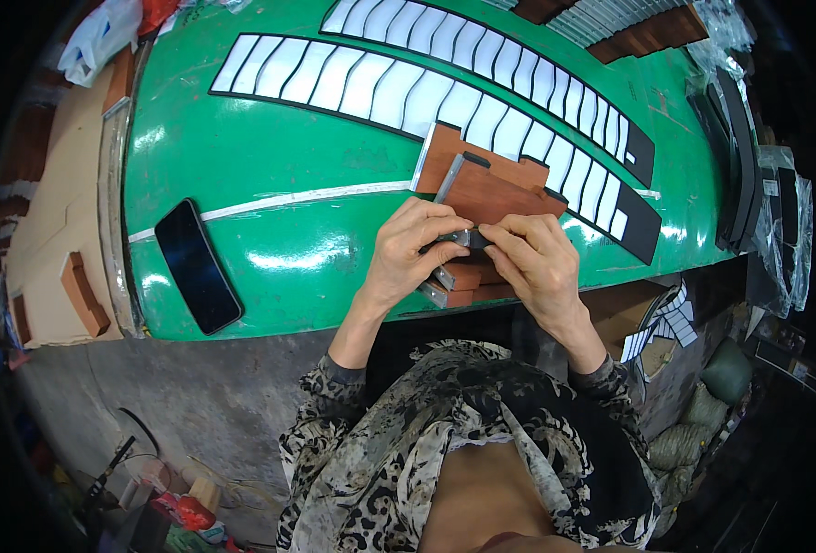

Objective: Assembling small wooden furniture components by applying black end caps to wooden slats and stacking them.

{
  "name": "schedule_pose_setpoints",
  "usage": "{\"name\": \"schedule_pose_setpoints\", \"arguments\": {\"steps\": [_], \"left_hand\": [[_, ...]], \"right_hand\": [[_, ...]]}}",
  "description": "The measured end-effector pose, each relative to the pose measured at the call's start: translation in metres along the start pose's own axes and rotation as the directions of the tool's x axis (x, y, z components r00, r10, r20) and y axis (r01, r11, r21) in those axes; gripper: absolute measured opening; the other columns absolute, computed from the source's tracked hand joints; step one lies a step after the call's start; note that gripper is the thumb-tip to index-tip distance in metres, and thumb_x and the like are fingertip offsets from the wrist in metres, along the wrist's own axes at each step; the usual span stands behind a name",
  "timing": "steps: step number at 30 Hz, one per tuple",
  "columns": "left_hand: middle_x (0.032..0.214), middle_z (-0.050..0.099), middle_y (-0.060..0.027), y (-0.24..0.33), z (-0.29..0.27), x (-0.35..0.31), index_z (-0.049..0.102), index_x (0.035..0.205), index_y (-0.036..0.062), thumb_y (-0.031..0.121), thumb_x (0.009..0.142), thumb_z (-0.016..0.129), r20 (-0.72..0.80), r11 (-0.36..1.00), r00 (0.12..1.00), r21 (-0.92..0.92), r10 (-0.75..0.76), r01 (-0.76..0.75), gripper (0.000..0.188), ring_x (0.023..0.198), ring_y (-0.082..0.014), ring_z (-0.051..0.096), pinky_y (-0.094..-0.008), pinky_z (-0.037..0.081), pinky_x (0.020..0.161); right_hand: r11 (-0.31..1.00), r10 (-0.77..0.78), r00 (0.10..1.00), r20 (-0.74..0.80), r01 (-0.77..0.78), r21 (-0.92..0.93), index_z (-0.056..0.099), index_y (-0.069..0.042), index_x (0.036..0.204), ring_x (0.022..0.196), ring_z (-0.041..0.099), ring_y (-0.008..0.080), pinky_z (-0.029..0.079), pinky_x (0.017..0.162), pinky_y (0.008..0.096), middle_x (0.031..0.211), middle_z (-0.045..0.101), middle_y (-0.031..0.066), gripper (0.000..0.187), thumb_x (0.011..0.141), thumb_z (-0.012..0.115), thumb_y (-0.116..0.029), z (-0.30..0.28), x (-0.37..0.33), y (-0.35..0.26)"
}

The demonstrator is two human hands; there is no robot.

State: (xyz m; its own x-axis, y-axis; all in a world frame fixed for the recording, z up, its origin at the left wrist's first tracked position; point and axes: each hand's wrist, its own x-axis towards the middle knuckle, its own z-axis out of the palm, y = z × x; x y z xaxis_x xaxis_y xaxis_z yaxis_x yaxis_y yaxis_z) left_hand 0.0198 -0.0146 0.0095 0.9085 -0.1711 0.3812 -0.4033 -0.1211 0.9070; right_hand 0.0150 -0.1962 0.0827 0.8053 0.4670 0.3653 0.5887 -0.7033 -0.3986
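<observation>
Both hands meet over the near edge of a glossy green tabletop (297, 170), at the near end of a group of reddish-brown flat blocks with black tabs and silvery edges (505, 201). The left hand (408, 249) pinches a small grey-and-black piece (473, 239) between thumb and forefinger at its grey end. The right hand (539, 263) closes its thumb and fingertips on the black end — whether the piece is joined to the brown block below, I cannot tell, since the fingers cover much of it. That lower reddish-brown block with a silvery end (471, 297) lies at the table's near edge, under the hands.

Beyond the blocks, two long curved black strips covered with white wavy-edged pads lie side by side, the nearer one (353, 85) partly covered by the blocks, the farther one (482, 44) just behind it. To the left, a black smartphone (198, 267) lies near the table's edge, its far end close to a narrow white stripe (307, 200) running across the green. Farther left, a short brown block (84, 295) rests on tan cardboard (67, 207). At the far right are dark curved strips (738, 161) beside clear plastic wrapping (781, 240).
</observation>
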Motion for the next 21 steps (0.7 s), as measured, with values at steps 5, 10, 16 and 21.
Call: {"name": "schedule_pose_setpoints", "arguments": {"steps": [5,10,16,21], "left_hand": [[0.088,0.063,-0.0077,0.0004,-0.0006,0.0,0.069,0.092,0.0018,0.005,0.064,0.077,0.002,1.0,1.0,0.009,-0.003,0.003,0.029,0.078,-0.0201,0.057,-0.0294,0.046,0.065],[0.089,0.062,-0.0057,-0.0005,0.0011,0.0,0.069,0.093,0.0043,0.005,0.063,0.076,-0.001,1.0,1.0,-0.009,-0.013,0.013,0.031,0.08,-0.021,0.056,-0.0313,0.046,0.066],[0.088,0.062,-0.0054,-0.0022,0.0006,-0.0024,0.069,0.092,0.0045,0.005,0.063,0.076,-0.004,1.0,1.0,-0.003,-0.016,0.016,0.03,0.079,-0.0203,0.056,-0.0308,0.046,0.065],[0.088,0.062,-0.0052,-0.0022,0.0023,-0.0021,0.069,0.092,0.0044,0.006,0.063,0.077,-0.006,1.0,1.0,-0.01,-0.017,0.017,0.03,0.079,-0.0201,0.056,-0.0306,0.046,0.064]], "right_hand": [[1.0,0.001,1.0,-0.006,-0.001,0.0,0.067,-0.005,0.095,0.076,0.055,0.0212,0.047,0.061,0.0302,0.087,0.06,0.0046,0.029,0.068,0.073,-0.002,0.0,0.0004,-0.001],[1.0,-0.004,1.0,-0.011,0.004,0.0,0.067,-0.004,0.095,0.076,0.055,0.0215,0.048,0.061,0.0304,0.087,0.06,0.0046,0.029,0.067,0.073,-0.002,0.0002,0.0002,-0.0004],[1.0,-0.006,1.0,-0.018,0.005,-0.008,0.067,-0.004,0.095,0.076,0.056,0.0218,0.048,0.061,0.0307,0.087,0.06,0.0048,0.029,0.068,0.073,-0.002,0.0013,-0.0006,-0.0018],[1.0,0.012,1.0,-0.026,-0.012,0.004,0.067,-0.004,0.096,0.077,0.056,0.0219,0.048,0.062,0.0311,0.086,0.06,0.0049,0.029,0.067,0.073,-0.002,0.003,-0.0031,-0.0017]]}}
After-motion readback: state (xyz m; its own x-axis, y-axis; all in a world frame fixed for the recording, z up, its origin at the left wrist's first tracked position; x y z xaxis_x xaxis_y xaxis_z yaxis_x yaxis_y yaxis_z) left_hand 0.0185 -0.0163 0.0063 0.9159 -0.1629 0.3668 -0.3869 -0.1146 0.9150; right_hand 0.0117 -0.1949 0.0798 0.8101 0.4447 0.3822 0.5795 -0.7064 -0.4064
